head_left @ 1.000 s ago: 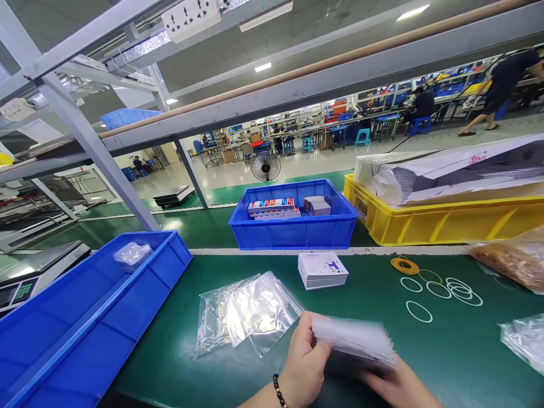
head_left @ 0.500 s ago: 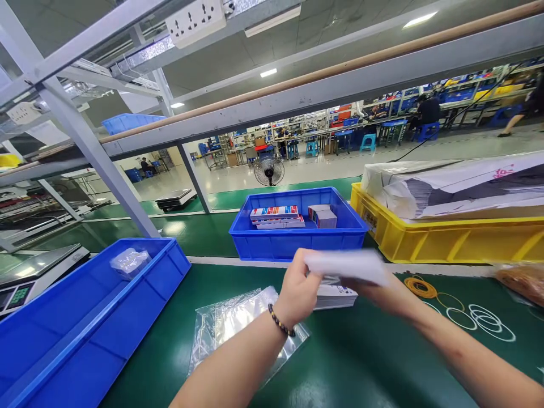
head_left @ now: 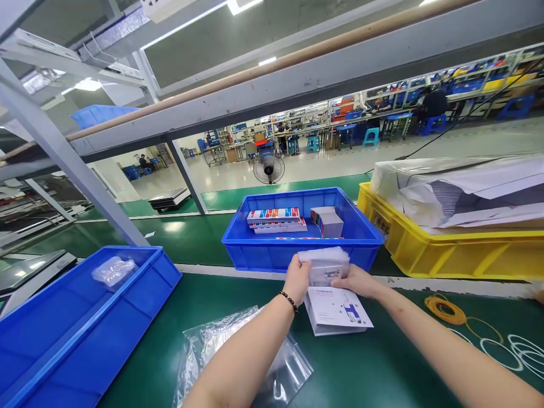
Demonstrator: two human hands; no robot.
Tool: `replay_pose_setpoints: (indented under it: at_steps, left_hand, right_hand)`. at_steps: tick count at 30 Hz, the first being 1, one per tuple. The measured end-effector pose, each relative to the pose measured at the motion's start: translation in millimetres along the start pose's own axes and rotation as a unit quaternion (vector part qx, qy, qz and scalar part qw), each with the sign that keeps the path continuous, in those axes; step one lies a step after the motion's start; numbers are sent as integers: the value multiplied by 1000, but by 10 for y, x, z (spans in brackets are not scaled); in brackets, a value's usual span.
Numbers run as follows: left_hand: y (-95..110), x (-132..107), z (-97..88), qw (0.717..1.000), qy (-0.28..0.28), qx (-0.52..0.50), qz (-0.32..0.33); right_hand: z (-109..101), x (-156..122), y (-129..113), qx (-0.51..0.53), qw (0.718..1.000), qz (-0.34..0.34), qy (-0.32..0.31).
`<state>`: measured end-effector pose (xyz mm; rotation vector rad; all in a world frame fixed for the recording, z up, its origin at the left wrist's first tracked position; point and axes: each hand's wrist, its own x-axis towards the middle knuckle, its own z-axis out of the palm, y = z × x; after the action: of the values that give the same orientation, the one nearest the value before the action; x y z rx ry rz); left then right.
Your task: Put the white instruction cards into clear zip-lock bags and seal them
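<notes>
Between my two hands a small stack of printed booklets (head_left: 325, 265) stands tilted up, its printed side toward me. My left hand (head_left: 297, 279) grips its left edge, thumb on the near side. On the right edge my right hand (head_left: 355, 281) closes with its thumb across the lower corner. Just below lies a pile of white booklets (head_left: 338, 311) with a purple picture on the cover. Clear plastic bags (head_left: 284, 374) lie flat under and beside my left forearm.
Ahead, a blue bin (head_left: 304, 246) holds several printed stacks. A long blue bin (head_left: 85, 334) with a plastic-wrapped bundle stands left. At right are a yellow crate (head_left: 463, 255), yellow rubber bands (head_left: 444, 309) and white rings (head_left: 501, 354). A metal beam (head_left: 272, 93) crosses above.
The held stack has turned from nearly flat and blurred to tilted upright, printed side showing. More of the booklet pile is visible below. The camera view has shifted slightly.
</notes>
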<state>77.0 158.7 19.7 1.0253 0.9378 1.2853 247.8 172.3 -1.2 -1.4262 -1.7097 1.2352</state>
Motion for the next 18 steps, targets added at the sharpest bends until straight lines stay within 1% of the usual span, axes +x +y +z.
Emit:
replay_pose_setpoints:
  at_steps: [2, 5, 13, 15, 18]
  left_hand:
    - [-58, -35, -3, 1000, 1, -5, -10]
    - [-84, -101, 8, 1000, -4, -9, -21]
    - [-23, -275, -8, 999, -9, 6, -40]
    - [2, -266, -10, 999, -11, 14, -38]
    - [39, -177, -6, 999, -9, 26, -18]
  right_hand:
    - [19, -27, 71, 1, 1000, 14, -4]
    - [36, -91, 108, -1, 1000, 26, 3]
    - [141, -402, -9, -9, 999, 33, 8]
    - [161, -429, -27, -10, 1000, 25, 14]
    - [147, -352, -37, -19, 999, 11, 34]
